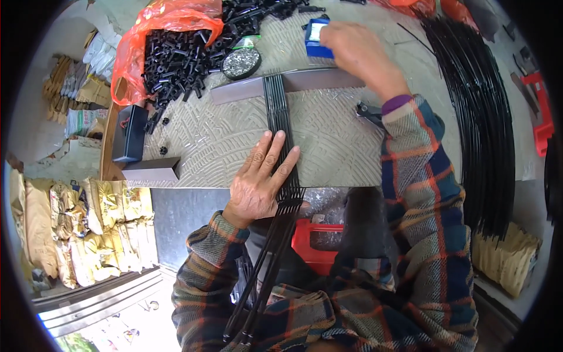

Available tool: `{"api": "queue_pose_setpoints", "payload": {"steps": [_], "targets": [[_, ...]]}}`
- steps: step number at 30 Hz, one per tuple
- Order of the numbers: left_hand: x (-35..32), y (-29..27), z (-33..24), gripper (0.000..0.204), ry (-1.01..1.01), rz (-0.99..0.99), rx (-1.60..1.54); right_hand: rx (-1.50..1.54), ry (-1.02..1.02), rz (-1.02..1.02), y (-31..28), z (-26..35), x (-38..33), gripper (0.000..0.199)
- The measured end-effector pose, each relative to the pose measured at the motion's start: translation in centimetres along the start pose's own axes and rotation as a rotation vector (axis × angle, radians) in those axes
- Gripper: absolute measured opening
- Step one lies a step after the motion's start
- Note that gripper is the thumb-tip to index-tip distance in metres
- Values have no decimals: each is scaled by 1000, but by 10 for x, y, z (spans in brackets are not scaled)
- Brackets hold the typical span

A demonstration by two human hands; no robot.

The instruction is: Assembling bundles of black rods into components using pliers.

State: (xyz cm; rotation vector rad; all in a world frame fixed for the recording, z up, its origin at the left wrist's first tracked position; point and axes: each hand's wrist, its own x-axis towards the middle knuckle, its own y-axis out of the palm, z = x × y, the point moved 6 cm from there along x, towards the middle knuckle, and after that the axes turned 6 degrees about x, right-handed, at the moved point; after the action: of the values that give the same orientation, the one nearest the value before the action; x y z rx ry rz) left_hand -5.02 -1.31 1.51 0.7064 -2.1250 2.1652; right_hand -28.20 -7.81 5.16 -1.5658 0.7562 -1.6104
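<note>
My left hand lies over a flat row of thin black rods, its fingers stretched along the top. What looks like the thumb tip shows on the far side of the rods, past the table's front edge, so they are held between. The upper ends of the rods cross a grey metal strip, and their lower ends hang toward my lap. My right hand is at a small blue box with something white in it. Its fingers are bent together at the box, and their tips are mostly hidden.
Many short black plastic parts spill from a red plastic bag at the back left. Nearby sits a round tin. Pliers lie by my right sleeve. A large bundle of black rods drapes over the right side.
</note>
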Motion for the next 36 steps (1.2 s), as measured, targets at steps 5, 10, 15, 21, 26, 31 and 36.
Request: {"api": "queue_pose_setpoints", "payload": {"steps": [5, 10, 15, 21, 26, 31, 36], "targets": [[1, -1, -2, 76, 11, -8, -12, 62, -5, -249, -5, 5, 4, 10], [-5, 0, 2, 71, -20, 21, -14, 485, -73, 62, 25, 45, 5, 9], [-5, -1, 3, 77, -16, -31, -7, 427, -102, 129, 27, 43, 7, 8], [-3, -1, 2, 78, -17, -26, -15, 405, -34, 255, 16, -5, -4, 7], [-4, -2, 2, 78, -24, -23, -2, 85, 194, 5, -21, -40, -11, 8], [-3, 2, 2, 77, -47, 51, -5, 93, -88, -349, -11, 1, 6, 14], [-6, 5, 4, 78, -67, 95, 32, 528, 25, 32, 43, 39, 26, 18]]}}
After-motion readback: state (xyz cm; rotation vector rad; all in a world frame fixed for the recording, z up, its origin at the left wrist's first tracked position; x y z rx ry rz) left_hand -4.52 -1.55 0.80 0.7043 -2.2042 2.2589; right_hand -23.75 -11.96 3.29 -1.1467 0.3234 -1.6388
